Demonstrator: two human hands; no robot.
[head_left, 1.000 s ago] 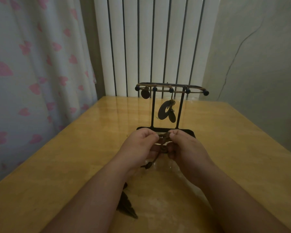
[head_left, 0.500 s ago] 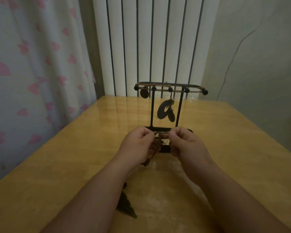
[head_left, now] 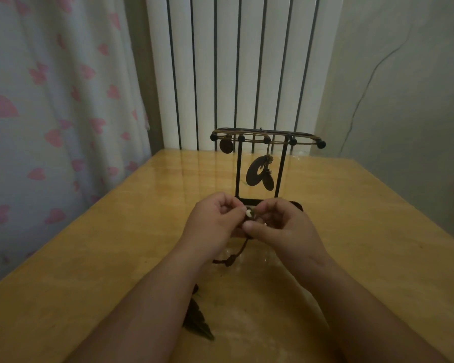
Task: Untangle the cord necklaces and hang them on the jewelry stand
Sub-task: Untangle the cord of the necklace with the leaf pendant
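Brown cord necklace (head_left: pixel 243 251), thin and limp, bunched between both hands above the middle of the wooden table (head_left: pixel 89 258), just in front of the base of the jewelry stand (head_left: pixel 260 163). Left hand (head_left: pixel 215 221) closed, thumb and forefinger pinched on the knotted clump; right hand (head_left: pixel 281 226) likewise pinched shut on the same clump, fingertips nearly meeting, a small pale bead (head_left: pixel 248 213) showing between them. One loose end trailing down from the hands, with a small knot resting on the tabletop; a dark leaf-shaped pendant (head_left: pixel 198 322) lying nearer the front edge, partly hidden under the left forearm, probably strung on the same cord though not certain. Judged very light, soft, no stiffness to hold any shape, likely to slip back into a snarl if pulled hard. Best taken by the cord itself on either side of the knot, picked loose with the fingertips rather than tugged; pendant and bead better left hanging free. Two cords already draped round the top rail of the stand, a round disc (head_left: pixel 226 145) near the left end and oval pendants (head_left: pixel 256 174) hanging between the uprights
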